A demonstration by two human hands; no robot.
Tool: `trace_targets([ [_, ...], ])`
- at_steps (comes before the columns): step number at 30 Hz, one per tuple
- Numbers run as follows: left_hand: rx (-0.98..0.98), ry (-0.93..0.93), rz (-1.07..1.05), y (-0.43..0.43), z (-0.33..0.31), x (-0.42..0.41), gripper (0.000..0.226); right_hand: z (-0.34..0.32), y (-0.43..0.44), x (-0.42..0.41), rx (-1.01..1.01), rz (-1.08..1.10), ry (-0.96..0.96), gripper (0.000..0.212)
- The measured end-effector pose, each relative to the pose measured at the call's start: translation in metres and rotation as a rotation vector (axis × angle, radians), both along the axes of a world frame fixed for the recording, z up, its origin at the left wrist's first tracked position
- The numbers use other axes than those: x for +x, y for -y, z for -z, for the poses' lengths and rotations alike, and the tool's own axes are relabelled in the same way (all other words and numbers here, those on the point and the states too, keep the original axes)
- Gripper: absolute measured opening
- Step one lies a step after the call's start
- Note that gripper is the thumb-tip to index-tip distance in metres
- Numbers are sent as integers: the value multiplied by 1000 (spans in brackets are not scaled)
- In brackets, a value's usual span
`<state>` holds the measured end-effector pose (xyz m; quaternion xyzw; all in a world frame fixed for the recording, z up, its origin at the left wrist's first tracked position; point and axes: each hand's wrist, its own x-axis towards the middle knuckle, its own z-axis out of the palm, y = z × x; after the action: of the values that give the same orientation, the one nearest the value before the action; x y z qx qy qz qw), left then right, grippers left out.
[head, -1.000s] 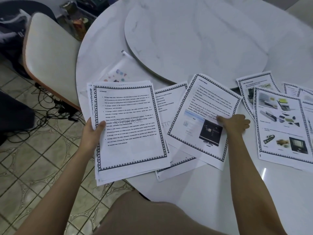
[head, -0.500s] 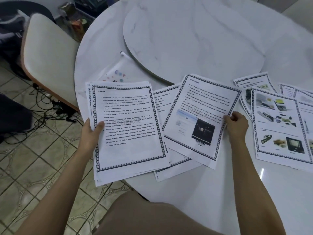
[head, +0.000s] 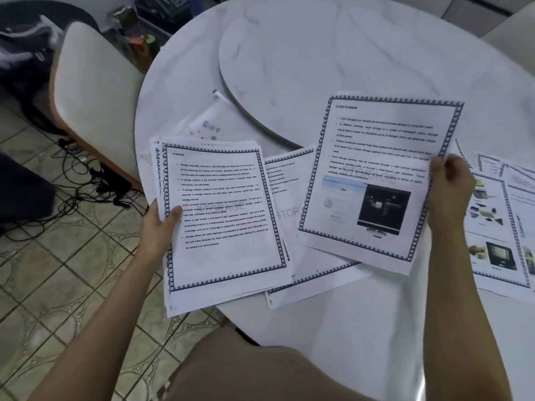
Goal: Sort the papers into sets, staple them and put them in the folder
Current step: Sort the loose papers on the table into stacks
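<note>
The right hand, which a second ago lay flat on the monitor-picture page, has pinched and lifted it off the table, likely toward the stack gripped by the left hand.

Your left hand grips from the left side, thumb lying flat on top and pointing right, the other fingers hidden underneath; the palm faces inward. Your left forearm runs bare from the lower left corner up and to the right, wrist nearly straight. Your right hand is raised, pinching with thumb and curled fingers closed together, back of the hand toward you. Your right forearm rises steeply from the lower right edge, bare, wrist bent slightly inward.
</note>
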<state>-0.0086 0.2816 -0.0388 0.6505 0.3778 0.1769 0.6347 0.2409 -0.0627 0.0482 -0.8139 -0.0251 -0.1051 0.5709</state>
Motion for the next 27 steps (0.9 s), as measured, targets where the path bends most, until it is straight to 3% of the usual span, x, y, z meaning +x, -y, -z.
trace_targets([
  [11,-7,6,-2,0,-3,-4,36,-52,-47,-3,110,-227,-82,14],
  [17,-54,22,5,2,-4,-6,34,-3,-95,-16,-43,-365,-220,21],
  [23,-78,15,-9,2,-3,-6,33,63,-141,-56,-152,-473,-377,11],
  [27,-59,0,-35,1,-5,-6,35,79,-162,-78,-232,-483,-417,24],
])
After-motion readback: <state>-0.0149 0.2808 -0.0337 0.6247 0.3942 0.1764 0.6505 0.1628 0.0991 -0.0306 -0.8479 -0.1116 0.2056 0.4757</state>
